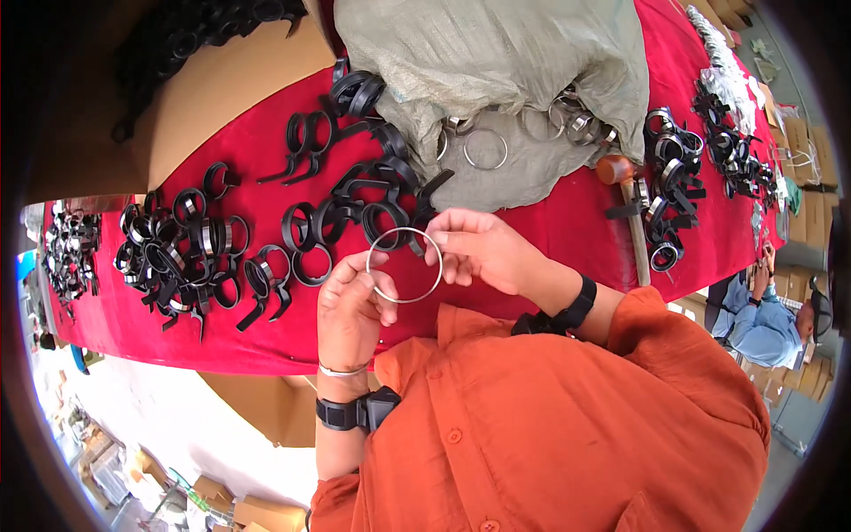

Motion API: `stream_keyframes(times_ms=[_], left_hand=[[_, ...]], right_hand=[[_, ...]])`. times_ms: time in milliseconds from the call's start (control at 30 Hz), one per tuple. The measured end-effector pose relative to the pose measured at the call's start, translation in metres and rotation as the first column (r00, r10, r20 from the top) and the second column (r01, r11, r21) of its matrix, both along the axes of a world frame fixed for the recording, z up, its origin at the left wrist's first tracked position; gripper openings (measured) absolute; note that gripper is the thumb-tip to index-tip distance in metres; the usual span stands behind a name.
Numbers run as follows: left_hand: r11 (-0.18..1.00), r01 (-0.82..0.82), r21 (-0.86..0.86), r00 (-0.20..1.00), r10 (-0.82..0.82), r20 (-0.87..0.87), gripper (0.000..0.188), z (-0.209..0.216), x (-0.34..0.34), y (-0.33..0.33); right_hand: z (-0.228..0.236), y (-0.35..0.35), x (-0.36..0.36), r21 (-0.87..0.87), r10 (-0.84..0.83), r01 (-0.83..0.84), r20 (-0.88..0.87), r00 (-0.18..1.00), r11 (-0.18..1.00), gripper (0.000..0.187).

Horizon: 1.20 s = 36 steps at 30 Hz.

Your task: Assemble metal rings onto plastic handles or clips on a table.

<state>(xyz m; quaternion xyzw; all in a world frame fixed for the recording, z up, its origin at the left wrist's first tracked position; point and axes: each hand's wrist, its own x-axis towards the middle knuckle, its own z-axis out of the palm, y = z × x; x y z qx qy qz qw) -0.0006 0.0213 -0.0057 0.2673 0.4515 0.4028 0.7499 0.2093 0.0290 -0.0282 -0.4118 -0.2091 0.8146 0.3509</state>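
Observation:
A thin silver metal ring [431, 290] is held up in front of my chest, between both hands. My left hand [350, 306] pinches its left edge between thumb and fingers. With bent fingers, my right hand [487, 251] grips the ring's upper right edge. Just beyond the hands lie several black ring-shaped parts with tabs [381, 222] on the red cloth [567, 239]. More silver rings [485, 149] rest in the mouth of a grey woven sack [496, 53] at the far middle.
An orange-headed mallet [616, 170] lies right of the sack. Black parts with silver bands are heaped at the left [168, 257] and right [674, 168]. A cardboard box [230, 89] holding black parts stands far left. Another person [767, 324] in blue sits at the right.

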Motion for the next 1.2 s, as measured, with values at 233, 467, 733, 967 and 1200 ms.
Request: stream_keyframes(times_ms=[233,467,733,967,1200], left_hand=[[0.988,0.088,-0.127,0.969,-0.055,0.243,0.031,-0.013,-0.024,0.0],[0.856,0.428,-0.29,0.856,-0.281,0.435,0.032,-0.041,-0.033,-0.01],[0.884,0.367,-0.291,0.923,-0.307,0.234,0.027,-0.049,-0.035,-0.008],[0.795,0.489,0.359,0.017,0.403,-0.915,0.013,-0.09,-0.076,0.011],[0.683,0.7,0.207,0.013,0.278,-0.961,0.007,-0.085,-0.07,-0.001]], right_hand=[[0.021,0.008,-0.002,0.839,-0.16,-0.376,0.465,0.871,0.393,0.018],[0.025,-0.006,0.003,0.713,0.14,-0.659,0.646,0.75,0.241,0.007],[0.014,-0.018,-0.009,0.675,0.382,-0.623,0.496,0.78,0.395,0.008],[0.006,-0.014,0.005,0.511,0.161,-0.468,0.533,0.831,0.721,0.008],[0.007,-0.016,0.007,0.413,0.131,-0.323,0.43,0.894,0.852,0.006]])
